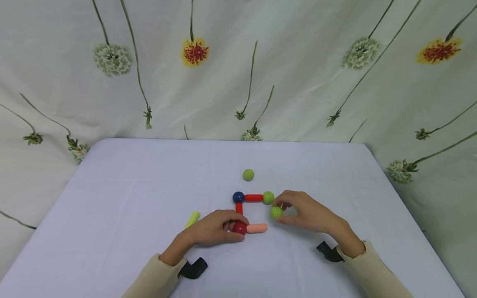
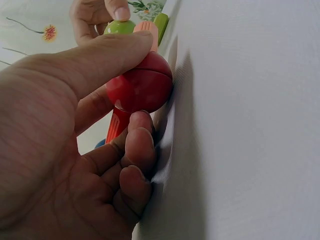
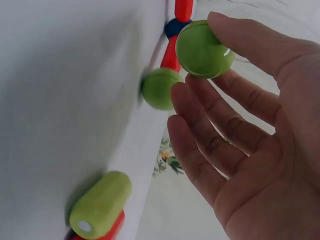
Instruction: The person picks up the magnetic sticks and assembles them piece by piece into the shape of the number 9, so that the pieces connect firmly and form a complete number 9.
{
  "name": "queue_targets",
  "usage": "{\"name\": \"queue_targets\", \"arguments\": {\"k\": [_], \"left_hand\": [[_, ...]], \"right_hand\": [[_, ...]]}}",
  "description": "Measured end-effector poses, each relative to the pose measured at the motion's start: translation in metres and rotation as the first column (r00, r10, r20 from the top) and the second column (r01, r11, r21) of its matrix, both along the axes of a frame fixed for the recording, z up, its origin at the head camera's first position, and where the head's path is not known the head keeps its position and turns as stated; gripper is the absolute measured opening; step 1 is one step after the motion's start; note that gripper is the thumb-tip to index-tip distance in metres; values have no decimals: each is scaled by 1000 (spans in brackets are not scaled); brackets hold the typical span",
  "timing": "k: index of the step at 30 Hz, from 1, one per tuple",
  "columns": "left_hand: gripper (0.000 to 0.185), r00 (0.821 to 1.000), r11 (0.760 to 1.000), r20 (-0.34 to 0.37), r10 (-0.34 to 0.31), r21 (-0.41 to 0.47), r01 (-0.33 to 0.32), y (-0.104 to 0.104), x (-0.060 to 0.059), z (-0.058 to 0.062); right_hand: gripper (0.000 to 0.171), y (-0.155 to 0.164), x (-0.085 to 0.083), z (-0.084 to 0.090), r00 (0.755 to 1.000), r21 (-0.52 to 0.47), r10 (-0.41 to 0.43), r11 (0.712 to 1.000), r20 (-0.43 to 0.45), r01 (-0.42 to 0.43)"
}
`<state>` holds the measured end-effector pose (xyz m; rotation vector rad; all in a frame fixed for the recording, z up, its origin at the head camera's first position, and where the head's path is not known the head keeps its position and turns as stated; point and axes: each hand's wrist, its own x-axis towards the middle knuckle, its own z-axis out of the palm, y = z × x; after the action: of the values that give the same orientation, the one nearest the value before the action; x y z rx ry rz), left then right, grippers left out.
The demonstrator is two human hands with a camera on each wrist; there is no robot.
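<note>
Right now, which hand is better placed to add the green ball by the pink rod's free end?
Right. The right hand already pinches the green ball, just above the pink rod and its free end. The left hand is busy gripping the red ball at the rod's other end.

Head view high over table (image 1: 112, 186), wrist views close, sharing red ball (image 1: 239, 228).

Improvised indoor recording corner, home-like, no lab or workshop gear. Table (image 1: 149, 186) under plain white cloth. Behind table and along both its sides, flower-printed sheet (image 1: 298, 82) hung as backdrop. On table, only toy rods and balls (image 1: 253, 198).
</note>
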<state>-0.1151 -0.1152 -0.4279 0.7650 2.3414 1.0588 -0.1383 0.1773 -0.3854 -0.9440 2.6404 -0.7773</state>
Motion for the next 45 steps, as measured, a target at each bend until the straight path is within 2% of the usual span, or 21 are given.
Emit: {"name": "queue_targets", "arguments": {"k": [13, 24, 33, 45], "left_hand": [[33, 1000, 1000, -10, -1, 3, 1, 0, 0, 2], [34, 1000, 1000, -12, -14, -4, 14, 0, -1, 2], [33, 1000, 1000, -2, -19, 7, 19, 1, 1, 2], [32, 1000, 1000, 2, -17, 15, 17, -1, 0, 2]], "right_hand": [[25, -9, 8, -4, 995, 81, 102, 992, -2, -101], [30, -7, 8, -3, 993, 131, 92, 986, 70, -101], [30, 18, -1, 6, 999, 78, 45, 996, -12, -44], [27, 44, -14, 11, 996, 129, -88, 988, -3, 88]]}}
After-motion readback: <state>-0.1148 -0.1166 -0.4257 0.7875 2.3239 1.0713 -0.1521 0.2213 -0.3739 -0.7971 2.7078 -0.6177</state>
